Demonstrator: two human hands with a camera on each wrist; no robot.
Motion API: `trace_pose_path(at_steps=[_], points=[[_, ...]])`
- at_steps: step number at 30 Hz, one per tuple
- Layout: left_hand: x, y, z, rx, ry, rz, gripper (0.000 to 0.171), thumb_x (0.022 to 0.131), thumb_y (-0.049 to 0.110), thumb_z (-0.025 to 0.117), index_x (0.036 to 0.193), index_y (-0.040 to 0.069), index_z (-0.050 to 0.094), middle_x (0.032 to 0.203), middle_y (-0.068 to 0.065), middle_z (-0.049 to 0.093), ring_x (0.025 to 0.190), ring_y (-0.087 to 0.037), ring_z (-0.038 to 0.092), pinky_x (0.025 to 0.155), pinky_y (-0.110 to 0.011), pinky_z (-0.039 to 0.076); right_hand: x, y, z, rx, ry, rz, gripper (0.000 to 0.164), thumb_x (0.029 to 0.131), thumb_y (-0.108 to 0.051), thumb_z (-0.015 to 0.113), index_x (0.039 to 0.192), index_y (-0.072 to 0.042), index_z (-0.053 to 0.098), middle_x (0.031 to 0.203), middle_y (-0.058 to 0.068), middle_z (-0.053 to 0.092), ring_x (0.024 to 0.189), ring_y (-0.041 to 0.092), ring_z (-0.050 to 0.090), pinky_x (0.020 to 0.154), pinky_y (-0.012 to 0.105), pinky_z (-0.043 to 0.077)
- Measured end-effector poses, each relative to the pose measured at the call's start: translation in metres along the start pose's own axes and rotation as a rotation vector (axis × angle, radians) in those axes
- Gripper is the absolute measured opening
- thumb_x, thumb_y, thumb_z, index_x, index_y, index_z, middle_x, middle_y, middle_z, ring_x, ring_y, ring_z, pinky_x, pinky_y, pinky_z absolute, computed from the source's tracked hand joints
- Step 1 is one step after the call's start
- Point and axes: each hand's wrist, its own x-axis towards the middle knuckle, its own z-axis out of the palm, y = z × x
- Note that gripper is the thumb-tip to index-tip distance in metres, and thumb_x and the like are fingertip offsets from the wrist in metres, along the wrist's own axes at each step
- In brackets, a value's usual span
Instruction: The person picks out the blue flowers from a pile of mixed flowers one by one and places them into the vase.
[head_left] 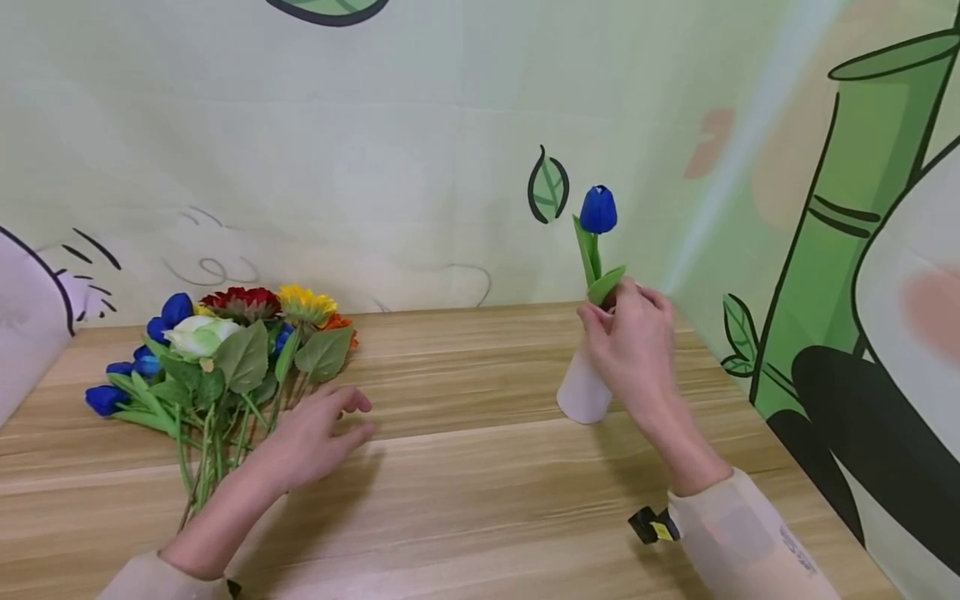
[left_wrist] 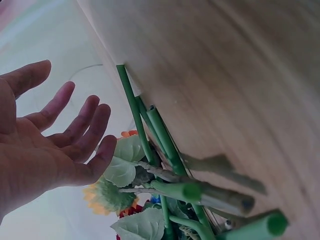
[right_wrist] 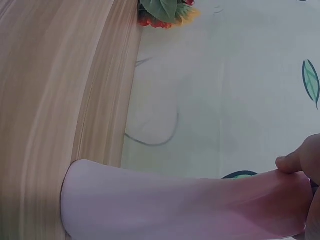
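Note:
A blue tulip (head_left: 598, 210) with green leaves stands upright in a slim white vase (head_left: 583, 392) on the table. My right hand (head_left: 633, 337) is at the vase's mouth, its fingers curled round the tulip's lower part. In the right wrist view, the thumb (right_wrist: 292, 161) touches the vase (right_wrist: 175, 205) near its rim; the stem is hidden. My left hand (head_left: 318, 437) hovers beside a bunch of artificial flowers (head_left: 202, 337), fingers loosely bent and holding nothing. In the left wrist view, the left hand (left_wrist: 60, 145) is apart from the green stems (left_wrist: 165, 140).
The bunch has blue, white, red, yellow and orange blooms, its stems pointing toward me. Behind the wooden table (head_left: 450, 500) hangs a pale green printed backdrop (head_left: 420, 167). A printed panel with bamboo (head_left: 862, 208) borders the right side.

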Motion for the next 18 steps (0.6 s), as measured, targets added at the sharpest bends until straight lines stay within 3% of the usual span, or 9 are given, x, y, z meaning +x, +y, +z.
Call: trace_pose_path(at_steps=[7, 14, 18], points=[[-0.0007, -0.0010, 0.0006, 0.005, 0.001, -0.002, 0.027, 0.100, 0.025, 0.069, 0.119, 0.007, 0.067, 0.122, -0.014, 0.063, 0.116, -0.038, 0.059, 0.089, -0.059, 0.049, 0.0028, -0.0052, 0.0038, 0.014, -0.008, 0.002, 0.023, 0.091, -0.009, 0.079, 0.099, 0.003, 0.062, 0.084, 0.015, 0.069, 0.080, 0.034, 0.067, 0.107, 0.052, 0.035], [-0.0015, -0.0005, 0.0002, 0.003, 0.006, 0.007, 0.027, 0.100, 0.025, 0.069, 0.119, 0.007, 0.067, 0.122, -0.014, 0.063, 0.114, -0.038, 0.060, 0.088, -0.060, 0.049, 0.0051, -0.0055, -0.0028, 0.055, -0.030, 0.014, 0.026, 0.091, -0.013, 0.080, 0.100, 0.005, 0.064, 0.088, 0.017, 0.068, 0.082, 0.034, 0.066, 0.072, 0.045, 0.056], [-0.0018, -0.0011, -0.0004, -0.009, 0.015, 0.017, 0.025, 0.099, 0.024, 0.070, 0.117, 0.007, 0.068, 0.120, -0.015, 0.064, 0.112, -0.038, 0.060, 0.088, -0.057, 0.050, 0.0053, -0.0060, -0.0054, 0.091, -0.031, 0.045, 0.032, 0.095, -0.019, 0.076, 0.111, 0.006, 0.064, 0.091, 0.016, 0.068, 0.077, 0.030, 0.067, 0.066, 0.043, 0.059]])
